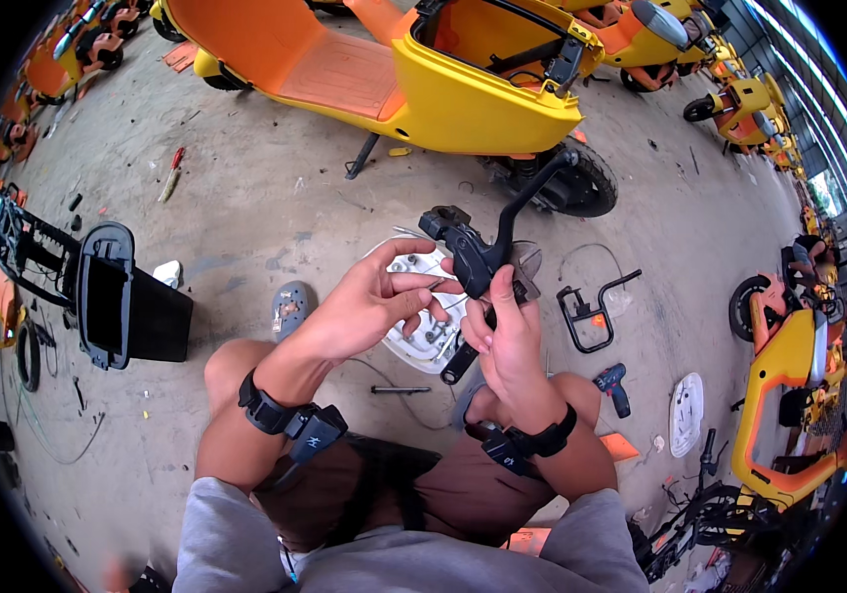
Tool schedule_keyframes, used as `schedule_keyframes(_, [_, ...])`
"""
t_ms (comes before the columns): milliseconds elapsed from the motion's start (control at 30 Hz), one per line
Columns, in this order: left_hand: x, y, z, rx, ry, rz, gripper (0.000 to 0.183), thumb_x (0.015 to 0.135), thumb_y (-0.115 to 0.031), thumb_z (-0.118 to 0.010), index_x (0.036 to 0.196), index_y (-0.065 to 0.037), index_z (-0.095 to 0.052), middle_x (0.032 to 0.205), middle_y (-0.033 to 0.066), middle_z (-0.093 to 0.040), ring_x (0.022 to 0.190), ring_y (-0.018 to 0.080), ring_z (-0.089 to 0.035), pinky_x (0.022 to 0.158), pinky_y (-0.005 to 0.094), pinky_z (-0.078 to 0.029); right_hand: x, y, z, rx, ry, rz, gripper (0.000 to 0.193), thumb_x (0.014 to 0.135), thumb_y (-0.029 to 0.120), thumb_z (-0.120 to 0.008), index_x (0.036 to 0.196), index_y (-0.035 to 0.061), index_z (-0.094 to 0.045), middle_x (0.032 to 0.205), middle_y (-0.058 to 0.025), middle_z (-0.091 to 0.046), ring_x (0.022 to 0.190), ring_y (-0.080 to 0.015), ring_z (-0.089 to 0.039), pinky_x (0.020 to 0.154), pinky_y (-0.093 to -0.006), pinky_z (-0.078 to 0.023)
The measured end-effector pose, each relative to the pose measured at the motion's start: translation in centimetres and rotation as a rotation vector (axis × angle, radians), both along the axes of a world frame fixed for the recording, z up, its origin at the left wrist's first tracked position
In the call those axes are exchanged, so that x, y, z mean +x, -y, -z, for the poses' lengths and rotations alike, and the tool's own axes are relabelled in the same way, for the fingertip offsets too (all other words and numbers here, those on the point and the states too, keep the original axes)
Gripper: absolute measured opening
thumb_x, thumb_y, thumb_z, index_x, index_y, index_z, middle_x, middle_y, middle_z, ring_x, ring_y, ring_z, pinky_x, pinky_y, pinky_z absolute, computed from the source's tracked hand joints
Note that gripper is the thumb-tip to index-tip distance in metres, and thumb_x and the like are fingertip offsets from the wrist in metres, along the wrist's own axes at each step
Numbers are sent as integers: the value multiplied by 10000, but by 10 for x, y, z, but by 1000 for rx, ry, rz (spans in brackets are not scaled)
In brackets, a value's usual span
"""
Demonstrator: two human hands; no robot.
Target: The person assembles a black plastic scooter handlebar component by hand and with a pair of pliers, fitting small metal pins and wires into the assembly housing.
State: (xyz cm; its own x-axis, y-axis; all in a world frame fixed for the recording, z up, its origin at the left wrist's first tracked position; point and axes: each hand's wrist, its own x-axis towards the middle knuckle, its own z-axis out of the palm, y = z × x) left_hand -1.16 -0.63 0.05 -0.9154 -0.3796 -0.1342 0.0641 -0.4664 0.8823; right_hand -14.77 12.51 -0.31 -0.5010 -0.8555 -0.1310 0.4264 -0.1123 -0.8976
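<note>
My right hand point(512, 341) is wrapped round a black brake lever assembly point(478, 252), held up in front of my knees. Its curved lever points up and away to the right. To the left of it, my left hand point(379, 301) has its fingers bent and thumb drawn in near the assembly's housing. A thin, dark piece seems to lie between those fingertips, too small to name. Under both hands sits a white plastic tray-like part point(399, 341) with small metal pieces on it. A black tube end point(458, 366) shows below my right hand.
A yellow scooter body point(483, 119) stands ahead. A black bin-like box point(157, 311) is on the left. To the right are a black tubular frame point(581, 321), a cordless drill point(613, 388) and a white oval part point(685, 415). A metal rod point(401, 389) lies near my feet.
</note>
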Motion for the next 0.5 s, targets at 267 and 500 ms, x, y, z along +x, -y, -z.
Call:
schedule_keyframes(267, [0, -8, -8, -189, -17, -147, 244, 1012, -137, -514, 1186, 27, -562, 918, 115, -680, 649, 107, -610, 513, 237, -501, 1, -3, 3, -38, -2, 3, 516, 1007, 450, -476, 1151, -29, -605, 515, 65, -378, 412, -27, -291, 409, -209, -230])
schedule_keyframes(500, [-5, -16, 0, -48, -6, -141, 279, 1040, -265, -474, 1104, -5, -552, 737, 72, -598, 479, 92, -499, 427, 222, -397, 7, -3, 11, -27, -41, 9, 469, 982, 399, -554, 1241, 7, -535, 540, 64, -373, 426, -26, -299, 410, -204, -239])
